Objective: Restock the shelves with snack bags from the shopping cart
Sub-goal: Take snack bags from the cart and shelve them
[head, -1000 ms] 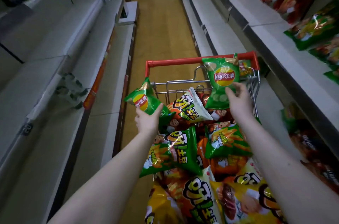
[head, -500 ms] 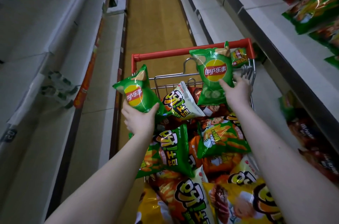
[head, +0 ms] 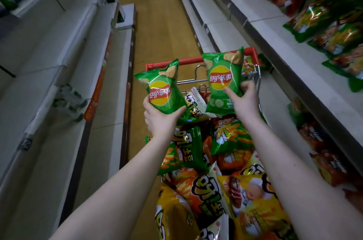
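My left hand point(head: 160, 117) grips the bottom of a green Lay's chip bag point(head: 161, 90), held upright above the cart's left side. My right hand point(head: 244, 100) grips a second green Lay's bag point(head: 223, 78) by its lower right part, upright over the cart's far end. Below both hands is the shopping cart, its red rim point(head: 188, 61) at the far end, piled with several snack bags in green, orange and yellow point(head: 204, 186).
White shelves point(head: 49, 74) run along the left of the aisle, mostly bare. The right shelves point(head: 275, 39) hold green and orange snack bags point(head: 322, 19) on upper levels and dark red bags point(head: 326, 159) lower down. A yellow floor aisle stretches ahead.
Both hands have lifted their Lay's bags higher and turned them upright. The left bag rose from the cart's edge and my view tilted up along the aisle.
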Demonstrator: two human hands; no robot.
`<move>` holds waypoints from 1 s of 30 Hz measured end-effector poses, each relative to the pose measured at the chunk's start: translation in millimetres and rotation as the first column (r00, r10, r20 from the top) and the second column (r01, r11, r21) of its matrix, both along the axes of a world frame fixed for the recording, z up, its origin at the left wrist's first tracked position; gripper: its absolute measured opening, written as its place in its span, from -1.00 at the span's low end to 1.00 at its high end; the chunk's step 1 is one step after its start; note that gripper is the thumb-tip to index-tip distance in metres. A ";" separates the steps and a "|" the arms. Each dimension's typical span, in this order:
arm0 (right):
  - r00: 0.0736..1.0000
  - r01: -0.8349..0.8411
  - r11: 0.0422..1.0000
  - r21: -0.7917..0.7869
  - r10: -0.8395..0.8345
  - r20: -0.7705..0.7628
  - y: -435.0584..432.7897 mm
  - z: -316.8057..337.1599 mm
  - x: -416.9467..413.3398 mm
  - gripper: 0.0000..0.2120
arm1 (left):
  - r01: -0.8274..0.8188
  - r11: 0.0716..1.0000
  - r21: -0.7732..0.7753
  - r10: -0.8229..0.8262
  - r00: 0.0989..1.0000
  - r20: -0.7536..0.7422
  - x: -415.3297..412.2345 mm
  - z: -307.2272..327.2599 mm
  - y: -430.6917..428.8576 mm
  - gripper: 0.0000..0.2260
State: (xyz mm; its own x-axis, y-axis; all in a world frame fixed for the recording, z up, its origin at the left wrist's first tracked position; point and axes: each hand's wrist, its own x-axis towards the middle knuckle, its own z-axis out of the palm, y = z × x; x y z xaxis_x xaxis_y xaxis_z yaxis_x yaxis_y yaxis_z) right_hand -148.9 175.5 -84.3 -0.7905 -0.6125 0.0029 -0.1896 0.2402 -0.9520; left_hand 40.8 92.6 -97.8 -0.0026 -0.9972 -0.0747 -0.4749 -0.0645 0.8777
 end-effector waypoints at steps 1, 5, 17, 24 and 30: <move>1.000 -0.001 1.000 -0.005 0.001 -0.003 5.7 5.6 6.8 -0.70 | 0.006 1.000 0.000 -0.006 1.000 -0.009 4.0 3.9 4.0 -0.04; 1.000 0.012 0.999 -0.034 -0.013 -0.013 25.3 25.4 34.7 -0.68 | 0.016 1.000 0.023 -0.014 0.997 -0.076 18.8 25.0 22.1 -0.11; 0.967 0.209 0.971 -0.119 -0.224 -0.125 141.9 81.5 159.1 -0.28 | 0.297 0.955 -0.014 -0.276 0.869 -0.410 94.6 86.4 93.2 -0.11; 0.890 0.407 0.907 -0.108 -0.420 -0.177 249.0 98.9 202.5 -0.37 | 0.596 0.802 -0.050 -0.558 0.715 -0.421 103.8 105.3 168.3 -0.19; 0.808 0.534 0.827 -0.174 -0.560 -0.183 336.9 112.9 219.5 -0.46 | 0.769 0.636 -0.059 -0.686 0.529 -0.500 88.9 117.2 241.1 -0.13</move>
State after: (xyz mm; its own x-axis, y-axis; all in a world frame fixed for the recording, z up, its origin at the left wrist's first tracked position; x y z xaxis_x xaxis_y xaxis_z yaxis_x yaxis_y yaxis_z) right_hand 70.6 512.3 28.7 -0.9652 -0.0636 0.2535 -0.2613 0.2642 -0.9284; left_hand 129.7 333.7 19.4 -0.7951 -0.6065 -0.0043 0.0137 -0.0250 0.9996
